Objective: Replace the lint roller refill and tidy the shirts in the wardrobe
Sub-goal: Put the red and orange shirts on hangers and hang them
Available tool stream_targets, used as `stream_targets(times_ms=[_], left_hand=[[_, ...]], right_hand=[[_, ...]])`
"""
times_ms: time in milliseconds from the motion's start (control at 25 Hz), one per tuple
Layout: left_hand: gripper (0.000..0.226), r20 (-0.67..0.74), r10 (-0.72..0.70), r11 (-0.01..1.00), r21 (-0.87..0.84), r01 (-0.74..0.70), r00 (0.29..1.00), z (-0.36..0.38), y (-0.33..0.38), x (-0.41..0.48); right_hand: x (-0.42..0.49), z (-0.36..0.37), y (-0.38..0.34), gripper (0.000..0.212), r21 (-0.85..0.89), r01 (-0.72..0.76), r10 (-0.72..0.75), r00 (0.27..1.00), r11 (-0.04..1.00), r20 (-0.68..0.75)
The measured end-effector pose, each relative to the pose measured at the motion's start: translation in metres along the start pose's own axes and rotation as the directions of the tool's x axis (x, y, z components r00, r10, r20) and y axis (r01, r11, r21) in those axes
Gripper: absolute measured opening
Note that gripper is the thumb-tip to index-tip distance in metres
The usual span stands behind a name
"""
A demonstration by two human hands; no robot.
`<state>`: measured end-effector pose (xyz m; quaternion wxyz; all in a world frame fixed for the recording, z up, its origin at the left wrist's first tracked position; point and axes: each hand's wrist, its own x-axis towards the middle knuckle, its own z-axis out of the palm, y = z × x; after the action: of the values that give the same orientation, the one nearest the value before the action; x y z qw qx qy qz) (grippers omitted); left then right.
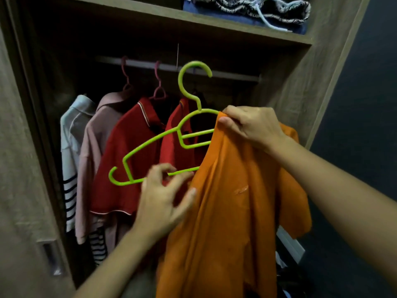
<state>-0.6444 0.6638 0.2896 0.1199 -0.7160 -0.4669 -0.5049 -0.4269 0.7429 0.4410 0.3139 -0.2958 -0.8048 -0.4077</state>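
**One orange shirt point(232, 201) of plain soft fabric, half on one lime-green plastic hanger point(150, 143)**

Held up in front of the open wood-grain wardrobe point(300, 82), just right of the hanging row. Draped in long loose folds from the hanger's right shoulder, with a small stitched mark on the chest and one short sleeve spilling out to the right. Left arm, lower bar and end hook of the hanger bare; hook upright, below the metal rail point(225, 73) and not on it.

Right hand point(251, 127): thumb and curled fingers pinched on the top edge of the cloth where it meets the hanger's shoulder.

Left hand point(163, 201): blurred, fingers spread and half bent at the lower bar, thumb against the edge of the cloth; cannot tell whether anything is gripped.

Behind, four shirts on the rail, close together: one white shirt with navy stripes point(71, 136), one dusty pink shirt point(94, 143), one red polo with pale piping point(129, 151), one second red shirt point(171, 151). Two pink hanger hooks point(158, 80) showing above them.

On the top shelf point(214, 24): one black-and-white patterned fabric point(247, 5) over a folded blue cloth point(189, 6), with one pale blue hanger point(264, 18) lying on top.
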Motion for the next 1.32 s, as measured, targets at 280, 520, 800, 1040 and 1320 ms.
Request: stream_targets(times_ms=[280, 520, 800, 1040, 1320], left_hand=[[0.066, 0.114, -0.170, 0.977, -0.113, 0.183, 0.979, 0.042, 0.011, -0.006], [0.026, 0.219, -0.093, 0.859, -0.475, 0.189, 0.971, 0.058, 0.040, -0.002], [0.045, 0.423, -0.266, 0.804, -0.399, 0.441, 0.866, 0.044, -0.019, -0.015], [0.033, 0.522, -0.091, 0.970, -0.145, 0.194, 0.848, -0.020, -0.065, 0.011], [0.034, 0.389, 0.312, 0.950, -0.148, -0.276, 0.867, -0.062, -0.071, 0.052]], right_hand=[[0.011, -0.019, -0.001, 0.050, 0.013, 0.115, -0.114, 0.992, 0.993, -0.049], [0.008, -0.023, 0.001, 0.050, 0.032, 0.156, -0.154, 0.987, 0.987, -0.045], [-0.013, -0.035, 0.029, 0.051, 0.059, 0.019, -0.017, 0.999, 0.998, -0.028], [-0.048, -0.030, 0.045, 0.052, 0.060, -0.016, 0.016, 1.000, 0.998, 0.009], [-0.089, -0.008, 0.027, 0.050, 0.247, -0.057, 0.034, 0.995, 0.967, 0.096]])
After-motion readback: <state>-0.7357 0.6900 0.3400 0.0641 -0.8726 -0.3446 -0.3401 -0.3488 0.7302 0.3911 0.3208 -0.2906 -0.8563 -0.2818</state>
